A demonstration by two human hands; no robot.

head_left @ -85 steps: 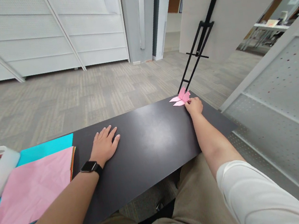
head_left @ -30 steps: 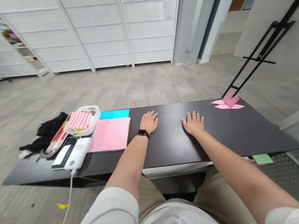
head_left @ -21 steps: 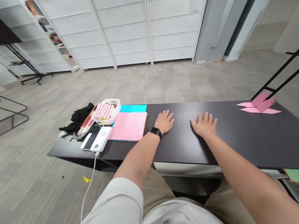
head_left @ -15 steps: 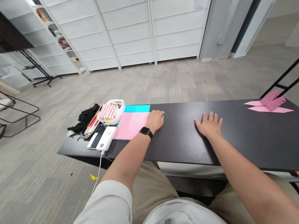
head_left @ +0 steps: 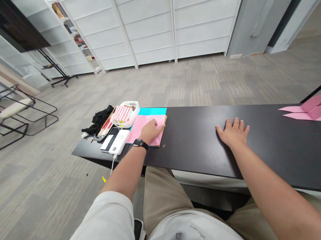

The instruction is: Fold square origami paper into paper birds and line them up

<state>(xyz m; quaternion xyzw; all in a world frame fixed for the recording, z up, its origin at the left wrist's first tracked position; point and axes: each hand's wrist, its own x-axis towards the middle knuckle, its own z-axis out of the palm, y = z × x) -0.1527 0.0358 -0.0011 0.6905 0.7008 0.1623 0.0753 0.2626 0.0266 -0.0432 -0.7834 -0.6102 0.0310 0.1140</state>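
So, left hand (head_left: 150,132) is over the pink paper (head_left: 138,124), can't tell if it's gripping; right hand (head_left: 234,133) lies flat, fingers spread, on the table (head_left: 193,135).

Shines softly across the smooth dark-grey rectangular tabletop (head_left: 194,143); looks matt on the square pink paper sheet (head_left: 139,125) and folded pink paper figure (head_left: 319,112), smooth on the white rounded plastic basket (head_left: 135,113).

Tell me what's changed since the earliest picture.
The right hand has let go of the pink folded figure and moved left, to lie flat on the black tabletop. The left hand has moved left from the tabletop to the pink paper. The pink folded figure and white basket stayed put.
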